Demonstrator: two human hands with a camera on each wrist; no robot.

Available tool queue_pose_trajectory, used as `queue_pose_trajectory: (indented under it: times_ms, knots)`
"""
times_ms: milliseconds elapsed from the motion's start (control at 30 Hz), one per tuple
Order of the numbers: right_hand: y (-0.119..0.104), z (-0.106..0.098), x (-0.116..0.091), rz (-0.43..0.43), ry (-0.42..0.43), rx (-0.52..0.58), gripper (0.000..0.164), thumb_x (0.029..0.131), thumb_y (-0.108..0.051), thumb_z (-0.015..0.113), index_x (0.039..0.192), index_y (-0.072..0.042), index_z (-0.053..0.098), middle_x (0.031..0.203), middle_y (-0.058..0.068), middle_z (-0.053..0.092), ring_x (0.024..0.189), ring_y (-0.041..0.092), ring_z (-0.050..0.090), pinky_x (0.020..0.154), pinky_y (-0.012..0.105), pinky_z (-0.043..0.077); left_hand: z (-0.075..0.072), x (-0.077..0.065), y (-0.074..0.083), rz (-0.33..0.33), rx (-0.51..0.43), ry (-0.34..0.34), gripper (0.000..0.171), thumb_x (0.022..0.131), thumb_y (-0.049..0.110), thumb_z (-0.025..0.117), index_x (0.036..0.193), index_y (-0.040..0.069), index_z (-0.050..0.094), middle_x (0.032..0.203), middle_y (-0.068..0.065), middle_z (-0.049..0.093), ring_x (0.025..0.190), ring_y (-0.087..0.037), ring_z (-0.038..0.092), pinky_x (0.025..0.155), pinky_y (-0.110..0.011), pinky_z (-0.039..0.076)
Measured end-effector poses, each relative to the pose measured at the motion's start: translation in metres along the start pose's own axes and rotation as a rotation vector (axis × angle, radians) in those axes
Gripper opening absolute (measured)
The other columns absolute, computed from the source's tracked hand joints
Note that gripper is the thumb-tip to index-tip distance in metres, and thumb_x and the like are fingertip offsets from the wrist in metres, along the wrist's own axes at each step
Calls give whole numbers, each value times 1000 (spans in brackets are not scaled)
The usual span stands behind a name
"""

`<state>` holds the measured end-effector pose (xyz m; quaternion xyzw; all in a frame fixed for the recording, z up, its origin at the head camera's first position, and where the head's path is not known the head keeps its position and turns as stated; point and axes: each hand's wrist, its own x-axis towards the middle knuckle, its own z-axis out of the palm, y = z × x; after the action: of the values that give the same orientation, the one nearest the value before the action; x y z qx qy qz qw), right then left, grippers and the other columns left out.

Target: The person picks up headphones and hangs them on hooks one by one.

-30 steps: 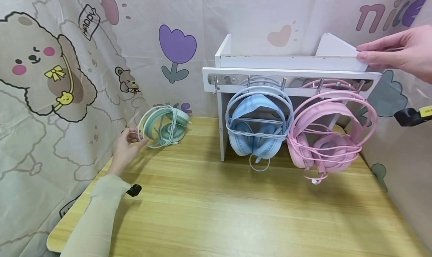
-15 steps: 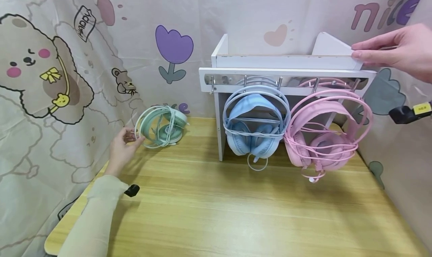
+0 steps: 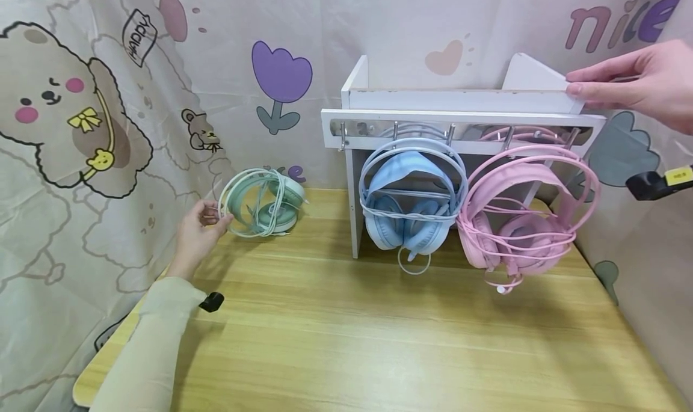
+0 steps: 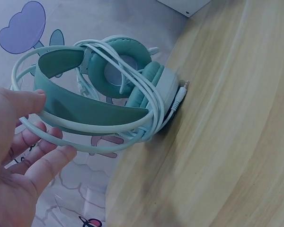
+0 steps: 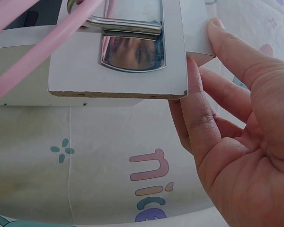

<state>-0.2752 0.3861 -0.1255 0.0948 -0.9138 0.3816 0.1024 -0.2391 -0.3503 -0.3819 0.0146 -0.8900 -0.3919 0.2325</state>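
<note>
In the head view my left hand point(image 3: 196, 239) holds the bands of the mint-green headphones point(image 3: 278, 218) at the table's back left. In the left wrist view the thumb lies on the outer bands and the fingers are beneath them. The headphones' white cable is looped around them, and one ear cup sits at the tabletop. My right hand point(image 3: 646, 90) grips the right end of the white wooden rack point(image 3: 455, 101), thumb and fingers on either side of its edge. Blue headphones point(image 3: 425, 230) and pink headphones point(image 3: 527, 234) hang from the rack's metal hooks, cables wrapped round them.
The rack stands at the back of the wooden table point(image 3: 335, 334). Its leftmost hook point(image 3: 343, 136) bears no headphones. Printed fabric point(image 3: 178, 141) closes in the back and both sides. Cable ends of the blue and pink headphones dangle above the tabletop.
The head view has shifted slightly. Both hands keep their grip, and the green headphones stay in nearly the same place.
</note>
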Motion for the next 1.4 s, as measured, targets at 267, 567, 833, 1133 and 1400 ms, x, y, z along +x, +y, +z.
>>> queue_pose_trajectory:
  times_ms: [267, 567, 833, 1133, 1400]
  knots:
    - [3, 0, 1, 17, 2, -22, 28, 100, -27, 78, 123, -44, 78, 87, -40, 71, 83, -20, 61, 80, -3, 42, 0, 1, 5, 3, 3, 5, 37, 101, 25, 77, 126, 1, 63, 111, -8, 66, 88, 10, 59, 69, -9, 54]
    - [0, 1, 0, 8, 8, 19, 26, 99, -23, 80, 115, -42, 81, 84, -37, 73, 80, -19, 64, 68, -2, 42, -1, 1, 10, -5, -30, -2, 37, 101, 23, 77, 125, 0, 62, 108, -3, 63, 89, 7, 60, 70, -10, 57]
    - [3, 1, 1, 6, 8, -4, 26, 100, -25, 78, 119, -44, 79, 85, -37, 72, 82, -20, 63, 76, -3, 41, -3, 0, 15, 11, -43, -21, 39, 101, 23, 77, 127, -2, 61, 111, -9, 64, 89, 7, 58, 68, -11, 58]
    - [5, 1, 1, 15, -1, 7, 27, 101, -25, 76, 119, -45, 78, 87, -37, 71, 79, -19, 64, 85, -2, 45, -4, 1, 20, 24, -68, -42, 37, 102, 21, 76, 126, -2, 61, 106, 0, 63, 91, 3, 61, 72, -17, 62]
    - [5, 1, 3, -1, -27, 53, 26, 101, -20, 77, 117, -41, 80, 87, -34, 72, 75, -17, 68, 62, 1, 48, -8, 4, 22, 29, -92, -79, 36, 102, 16, 74, 128, -4, 59, 107, -3, 62, 92, 2, 62, 74, -18, 63]
